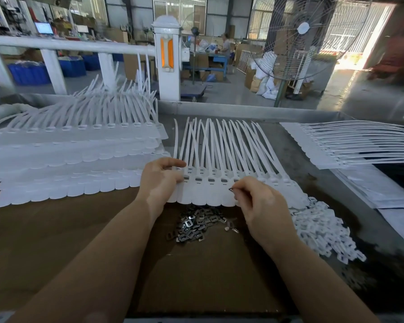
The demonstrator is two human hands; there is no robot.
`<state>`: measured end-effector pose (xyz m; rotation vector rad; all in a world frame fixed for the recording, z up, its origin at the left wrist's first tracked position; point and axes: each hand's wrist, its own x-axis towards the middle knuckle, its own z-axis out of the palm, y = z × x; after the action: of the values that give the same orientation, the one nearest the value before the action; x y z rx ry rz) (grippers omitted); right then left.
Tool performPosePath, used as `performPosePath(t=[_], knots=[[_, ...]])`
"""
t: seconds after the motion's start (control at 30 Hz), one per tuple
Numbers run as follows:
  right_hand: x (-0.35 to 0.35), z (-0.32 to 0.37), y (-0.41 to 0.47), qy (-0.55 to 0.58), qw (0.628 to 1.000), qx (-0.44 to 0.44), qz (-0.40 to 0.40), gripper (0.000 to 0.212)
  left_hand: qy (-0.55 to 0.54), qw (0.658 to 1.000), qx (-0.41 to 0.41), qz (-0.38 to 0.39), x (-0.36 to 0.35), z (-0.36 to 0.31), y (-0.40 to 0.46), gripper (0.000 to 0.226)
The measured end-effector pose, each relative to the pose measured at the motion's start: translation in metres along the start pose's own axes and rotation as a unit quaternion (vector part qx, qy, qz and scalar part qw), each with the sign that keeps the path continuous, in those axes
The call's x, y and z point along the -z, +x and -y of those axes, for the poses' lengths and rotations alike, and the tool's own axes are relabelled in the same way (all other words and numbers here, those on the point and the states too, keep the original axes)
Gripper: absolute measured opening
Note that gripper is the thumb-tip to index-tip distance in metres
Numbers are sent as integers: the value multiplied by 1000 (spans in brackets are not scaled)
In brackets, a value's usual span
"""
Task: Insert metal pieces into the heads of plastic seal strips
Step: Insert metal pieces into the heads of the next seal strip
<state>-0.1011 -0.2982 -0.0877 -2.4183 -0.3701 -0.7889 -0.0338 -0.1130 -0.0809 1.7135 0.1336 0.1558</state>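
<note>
Head cam, only view we've got: a joined row of white seal strips (229,183) lies across the bench (313,178), tails fanned away, heads toward the person. Looks like mid-batch to me. About four heads on the left side of the row already show a dark metal piece in the slot; the ones further right look empty, though it's a bit small to be sure.

Left hand (160,180) rests on the left end of the row, fingers mostly straight, pressing the strips flat. Right hand (254,199) is pinching one small metal piece (231,189) between thumb and fingertip, right over the next open head, just beside the last filled one.

Next move, I'd guess: line the piece up with the slot and push it home, so orientation matters while the left hand keeps the row from sliding.

Loose metal pile (196,226) sits just below the row, between the wrists. White plastic bits (322,229) are heaped right of it.
</note>
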Motion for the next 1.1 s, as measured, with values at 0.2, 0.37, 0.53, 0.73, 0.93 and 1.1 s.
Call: performPosePath(t=[0.2, 0.37, 0.53, 0.73, 0.93, 1.1], knots=[[1, -4, 1, 22, 999, -32, -17, 6, -42, 999, 5, -4, 2, -1, 2, 37], [3, -7, 2, -2, 998, -44, -53, 6, -90, 996, 10, -20, 3, -1, 4, 41], [2, -11, 3, -31, 995, -72, -61, 8, -94, 995, 7, -28, 4, 2, 5, 39], [4, -11, 3, -22, 994, -84, -59, 9, -83, 996, -2, -43, 6, 3, 8, 40], [5, -10, 3, -8, 993, -97, -62, 9, -70, 996, -8, -54, 14, 1, 12, 41], [5, -10, 4, -11, 992, -105, -62, 9, -47, 998, -17, -46, 16, 3, 14, 42]])
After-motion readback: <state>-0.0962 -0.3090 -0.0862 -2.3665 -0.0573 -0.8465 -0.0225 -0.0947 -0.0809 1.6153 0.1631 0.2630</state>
